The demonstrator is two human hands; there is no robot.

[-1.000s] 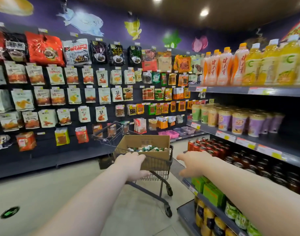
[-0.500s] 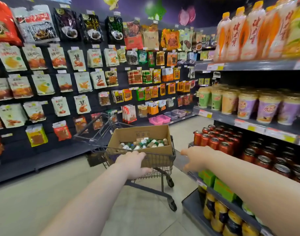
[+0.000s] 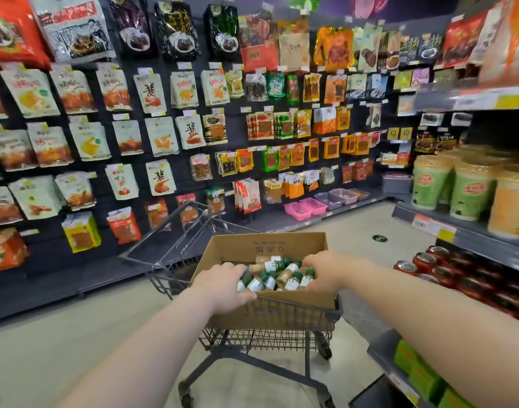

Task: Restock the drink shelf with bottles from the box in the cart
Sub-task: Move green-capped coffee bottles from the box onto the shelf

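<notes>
Rightward shelf (image 3: 473, 239) of cans (image 3: 429, 258); left hand (image 3: 223, 282), right hand (image 3: 329, 267) over bottles (image 3: 283, 276) in box (image 3: 267, 245).

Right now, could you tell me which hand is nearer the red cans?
Right. The right hand is over the bottles at the right of the cardboard box, nearest the red cans; the left hand at its left.

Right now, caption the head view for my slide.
Left hand and right hand reach into the box of green-capped bottles in the cart, beside the drink shelf.

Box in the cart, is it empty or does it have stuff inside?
Not empty. The open-topped box holds many small green-capped bottles, jumbled together.
</notes>
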